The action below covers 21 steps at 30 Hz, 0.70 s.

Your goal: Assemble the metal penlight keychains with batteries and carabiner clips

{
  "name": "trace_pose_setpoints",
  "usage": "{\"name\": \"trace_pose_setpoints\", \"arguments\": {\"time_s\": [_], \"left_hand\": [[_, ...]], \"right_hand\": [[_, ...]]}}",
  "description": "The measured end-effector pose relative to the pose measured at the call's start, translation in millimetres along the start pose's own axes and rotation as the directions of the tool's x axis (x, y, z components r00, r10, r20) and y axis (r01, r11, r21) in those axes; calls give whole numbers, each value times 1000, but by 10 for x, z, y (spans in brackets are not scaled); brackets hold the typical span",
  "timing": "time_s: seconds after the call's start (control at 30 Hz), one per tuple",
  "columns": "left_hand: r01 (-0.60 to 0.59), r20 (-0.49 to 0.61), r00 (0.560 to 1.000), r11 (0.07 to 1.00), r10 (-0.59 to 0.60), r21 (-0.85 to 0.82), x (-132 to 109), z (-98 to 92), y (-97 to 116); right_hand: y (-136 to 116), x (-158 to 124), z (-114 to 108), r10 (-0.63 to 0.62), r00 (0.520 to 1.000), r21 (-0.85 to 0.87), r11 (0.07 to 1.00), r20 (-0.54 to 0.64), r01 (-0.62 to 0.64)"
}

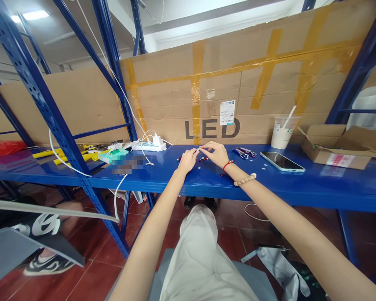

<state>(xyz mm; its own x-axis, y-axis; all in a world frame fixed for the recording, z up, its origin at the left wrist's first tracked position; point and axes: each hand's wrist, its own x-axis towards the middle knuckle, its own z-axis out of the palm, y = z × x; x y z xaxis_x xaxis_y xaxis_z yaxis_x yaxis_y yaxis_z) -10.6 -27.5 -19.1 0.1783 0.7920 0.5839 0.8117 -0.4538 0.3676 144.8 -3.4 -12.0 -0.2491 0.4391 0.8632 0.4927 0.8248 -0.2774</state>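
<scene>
A small pale piece (199, 148) is pinched in the right hand (215, 153) over the table (213, 179); I cannot tell the grip of the left hand (188, 160) beside it. Rightward lie shiny metal items (244, 153), 1 phone (282, 161), 1 cup (281, 137) and 1 open box (335, 154); leftward, 1 power strip (149, 146).

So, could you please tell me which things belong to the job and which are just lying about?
Likely the job's:
- tiny piece where left hand and right hand meet, too small to identify
- shiny pieces beside that hand

Probably just lying about:
- phone
- cup
- box
- power strip
</scene>
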Motion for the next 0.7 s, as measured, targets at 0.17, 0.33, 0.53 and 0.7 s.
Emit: {"name": "trace_pose_setpoints", "arguments": {"time_s": [0.17, 0.33, 0.53, 0.7], "left_hand": [[-1, 30, 1000, 1000, 2, -10, -9, -2, 10], [-7, 22, 1000, 1000, 7, -9, -12, -2, 13], [-24, 42, 999, 999, 22, 34, -17, -20, 7], [-27, 72, 997, 997, 22, 69, -24, -37, 16]], "right_hand": [[22, -1, 16, 11, 999, 44, 999, 52, -13], [10, -9, 4, 49, 998, 36, 998, 44, -51], [5, -13, 17, 85, 991, 37, 995, 101, -89], [66, -7, 47, 88, 986, 65, 993, 139, -97]]}}
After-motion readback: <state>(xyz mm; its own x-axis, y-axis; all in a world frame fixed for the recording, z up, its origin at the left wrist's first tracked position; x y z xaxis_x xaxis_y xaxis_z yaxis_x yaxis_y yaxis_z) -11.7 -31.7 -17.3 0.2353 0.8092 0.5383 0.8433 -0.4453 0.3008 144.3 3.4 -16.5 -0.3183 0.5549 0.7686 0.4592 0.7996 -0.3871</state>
